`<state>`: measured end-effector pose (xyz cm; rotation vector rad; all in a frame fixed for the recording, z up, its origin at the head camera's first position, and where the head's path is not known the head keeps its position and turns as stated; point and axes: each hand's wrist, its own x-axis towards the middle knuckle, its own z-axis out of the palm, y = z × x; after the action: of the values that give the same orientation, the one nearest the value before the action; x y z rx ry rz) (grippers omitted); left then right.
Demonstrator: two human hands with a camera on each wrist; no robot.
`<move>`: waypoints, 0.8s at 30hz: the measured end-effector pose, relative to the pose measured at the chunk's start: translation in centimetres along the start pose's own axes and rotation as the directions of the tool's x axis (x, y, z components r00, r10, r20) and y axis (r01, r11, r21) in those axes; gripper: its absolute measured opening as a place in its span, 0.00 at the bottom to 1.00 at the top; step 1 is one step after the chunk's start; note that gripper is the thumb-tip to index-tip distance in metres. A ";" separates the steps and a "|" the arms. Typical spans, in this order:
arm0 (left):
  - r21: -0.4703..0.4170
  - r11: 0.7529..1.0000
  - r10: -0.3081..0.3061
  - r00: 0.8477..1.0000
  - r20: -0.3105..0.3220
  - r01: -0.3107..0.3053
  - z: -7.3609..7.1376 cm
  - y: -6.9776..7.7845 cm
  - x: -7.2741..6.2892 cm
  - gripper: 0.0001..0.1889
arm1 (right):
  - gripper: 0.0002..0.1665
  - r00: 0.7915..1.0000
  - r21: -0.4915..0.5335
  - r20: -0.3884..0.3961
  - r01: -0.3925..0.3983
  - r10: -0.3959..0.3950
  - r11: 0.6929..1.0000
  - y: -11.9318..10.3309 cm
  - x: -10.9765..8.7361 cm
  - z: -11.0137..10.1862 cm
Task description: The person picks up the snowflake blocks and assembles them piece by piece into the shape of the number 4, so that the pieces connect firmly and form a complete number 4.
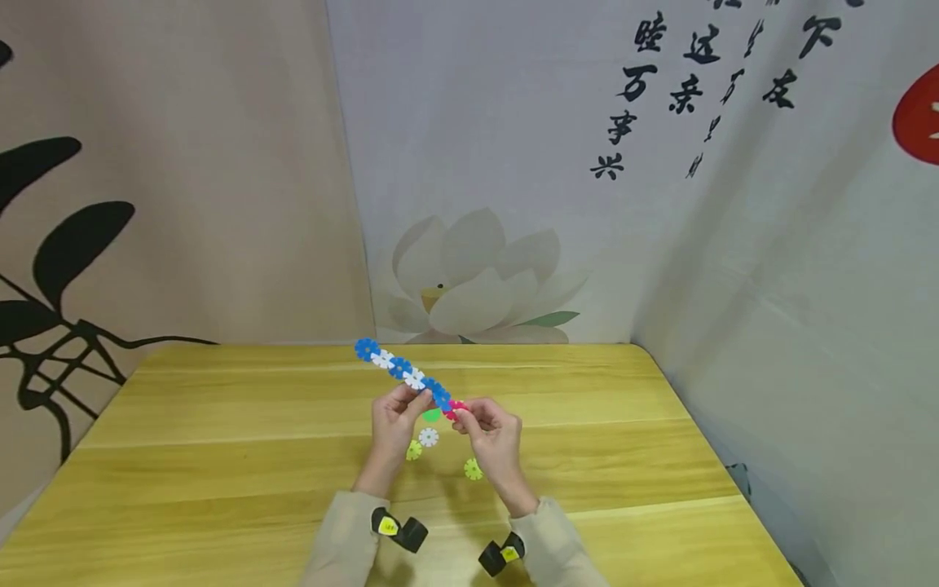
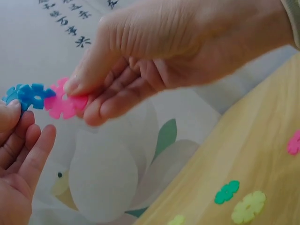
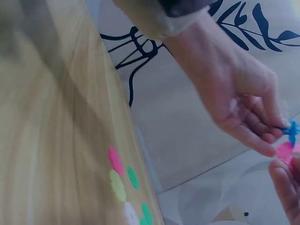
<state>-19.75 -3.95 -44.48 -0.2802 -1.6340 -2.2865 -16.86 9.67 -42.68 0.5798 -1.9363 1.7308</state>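
A chain of blue and white flower-shaped plastic discs (image 1: 400, 368), slotted together, slants up to the left above the table. My left hand (image 1: 394, 422) pinches it near its lower blue end. A pink flower-shaped disc (image 2: 60, 108) meets the last blue disc (image 2: 33, 96) at that end, held between the thumb and fingers of my right hand (image 1: 496, 436). In the left wrist view the pink and blue edges overlap; how deep the slots engage cannot be told. Fingers cover parts of both discs.
Loose discs lie on the wooden table (image 1: 220, 456) below the hands: a green one (image 1: 431, 415), a white one (image 1: 429, 438), a yellow one (image 1: 414, 450) and another yellow one (image 1: 473, 469). A pink disc (image 3: 115, 161) shows in the right wrist view. A printed curtain (image 1: 499, 163) hangs behind.
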 end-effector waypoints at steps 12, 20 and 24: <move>0.076 0.997 -0.021 1.000 0.007 0.020 0.1 0.4 0.3 0.07 | 0.04 0.993 0.127 -0.119 0.010 0.005 0.992 3.3 -0.9 0.9; 0.029 1.000 0.006 0.997 0.078 -0.008 -0.4 0.0 1.2 0.09 | 0.04 0.981 0.161 -0.132 -0.124 0.146 0.979 3.7 -0.2 0.8; -0.059 0.998 -0.033 0.997 0.066 0.037 -0.7 -0.5 1.2 0.10 | 0.07 0.962 0.191 -0.141 -0.205 0.234 0.960 3.4 0.7 0.7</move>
<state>-21.03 -4.64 -44.73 -0.3460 -1.6152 -2.3789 -19.50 9.31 -44.98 0.2780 -1.8030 2.0331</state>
